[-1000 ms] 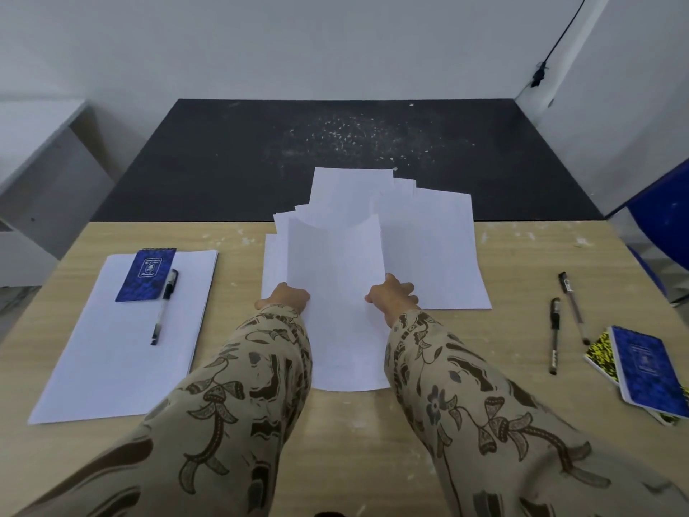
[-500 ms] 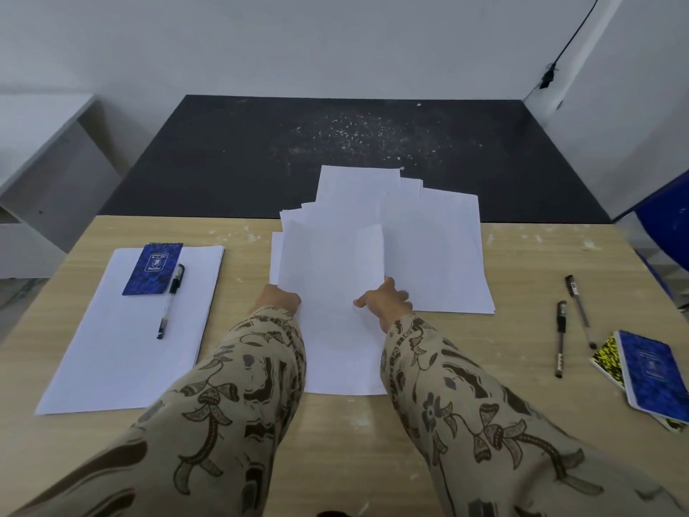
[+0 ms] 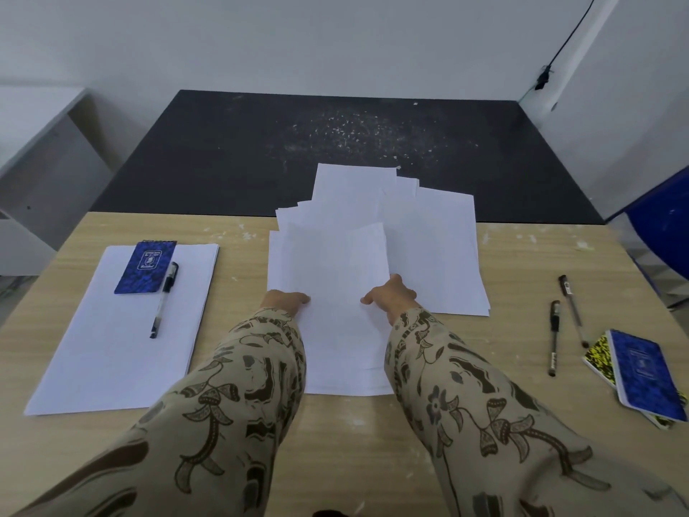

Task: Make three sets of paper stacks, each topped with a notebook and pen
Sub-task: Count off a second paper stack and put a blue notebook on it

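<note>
My left hand (image 3: 285, 298) and my right hand (image 3: 391, 296) pinch the two side edges of a white sheet (image 3: 335, 285) at the table's middle, thumbs on top. That sheet lies nearly flat over a small stack (image 3: 346, 378) between my forearms. Behind and to the right spreads a loose pile of paper (image 3: 440, 255). On the left lies a neat paper stack (image 3: 112, 360) with a blue notebook (image 3: 147, 268) and a pen (image 3: 164, 298) on it. At the right lie two pens (image 3: 553, 337) (image 3: 572, 311), and a blue notebook (image 3: 645, 371) sits on a yellow-black one (image 3: 600, 358).
The wooden table (image 3: 522, 263) butts against a black speckled surface (image 3: 335, 143) behind it. A blue chair (image 3: 663, 236) stands at the right edge, a white desk (image 3: 33, 117) at the far left. White walls close the back.
The sheet in my hands was raised and curved a second ago; it has come down flatter onto the stack. Both hands shifted slightly left with it.
</note>
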